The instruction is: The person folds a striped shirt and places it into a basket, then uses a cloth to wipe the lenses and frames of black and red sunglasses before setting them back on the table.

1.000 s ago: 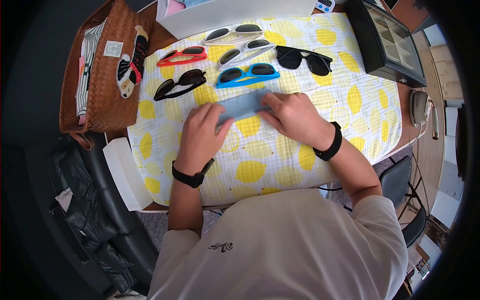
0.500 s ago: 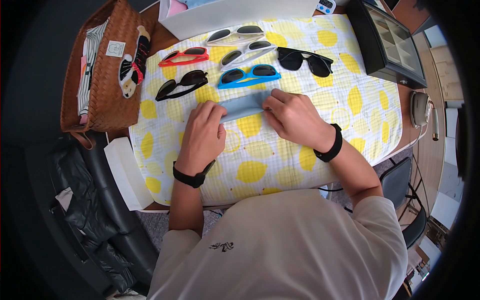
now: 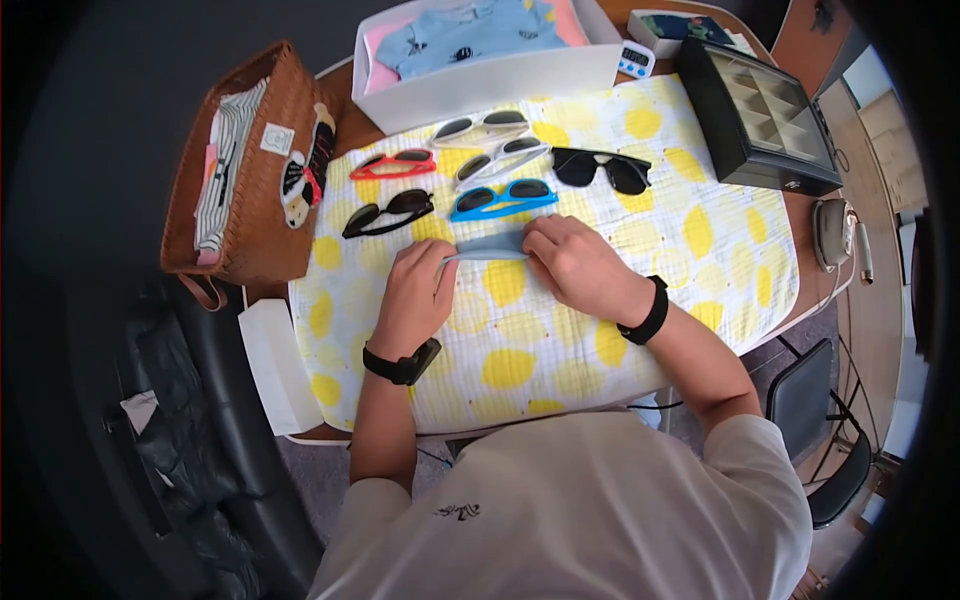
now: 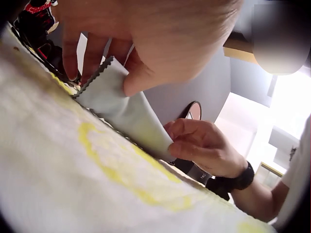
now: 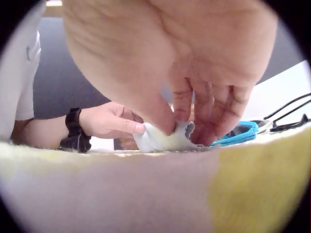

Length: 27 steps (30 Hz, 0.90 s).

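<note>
Lemon-print fabric (image 3: 575, 375) covers much of a brown table (image 3: 798, 215), with a white bin (image 3: 490, 97) along the far side and a woven basket (image 3: 255, 225) to the left. Six pairs of sunglasses (image 3: 476, 199) lie across the middle. Nearer the person, the left hand (image 3: 413, 300) and right hand (image 3: 585, 262) each have the grip clamped, thumb against fingers, on a grey-blue cloth (image 3: 487, 246) stretched between them, narrow and zigzag-edged. Folding or straightening it seems the step in hand; the next move likely calls for aligning its edges evenly.
</note>
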Each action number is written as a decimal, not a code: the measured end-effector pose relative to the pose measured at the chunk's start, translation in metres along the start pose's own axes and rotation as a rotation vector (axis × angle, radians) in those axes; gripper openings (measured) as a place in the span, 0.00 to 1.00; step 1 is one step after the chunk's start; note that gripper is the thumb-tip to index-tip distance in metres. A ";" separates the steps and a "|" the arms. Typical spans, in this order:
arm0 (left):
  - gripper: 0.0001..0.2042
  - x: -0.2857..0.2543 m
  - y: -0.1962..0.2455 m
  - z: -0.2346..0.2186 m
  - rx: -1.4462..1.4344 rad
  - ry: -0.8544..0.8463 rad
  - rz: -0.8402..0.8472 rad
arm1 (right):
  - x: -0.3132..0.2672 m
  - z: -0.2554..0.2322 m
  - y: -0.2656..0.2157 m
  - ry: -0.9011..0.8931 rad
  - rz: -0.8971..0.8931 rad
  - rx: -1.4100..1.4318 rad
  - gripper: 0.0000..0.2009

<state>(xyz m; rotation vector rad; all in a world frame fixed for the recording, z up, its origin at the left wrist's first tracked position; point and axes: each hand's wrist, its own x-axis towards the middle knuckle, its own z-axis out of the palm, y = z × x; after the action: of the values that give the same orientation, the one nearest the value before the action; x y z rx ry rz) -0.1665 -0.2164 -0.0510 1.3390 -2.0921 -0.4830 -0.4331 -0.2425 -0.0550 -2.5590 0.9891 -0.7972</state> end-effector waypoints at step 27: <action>0.07 0.048 0.018 0.015 -0.418 -0.054 -0.245 | -0.025 -0.066 0.044 0.142 0.236 0.197 0.05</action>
<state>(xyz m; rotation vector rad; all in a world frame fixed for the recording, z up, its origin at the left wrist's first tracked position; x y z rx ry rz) -0.2039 -0.2526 -0.0374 1.3405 -1.7431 -1.0083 -0.5102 -0.2610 -0.0310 -2.1964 1.1656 -0.9658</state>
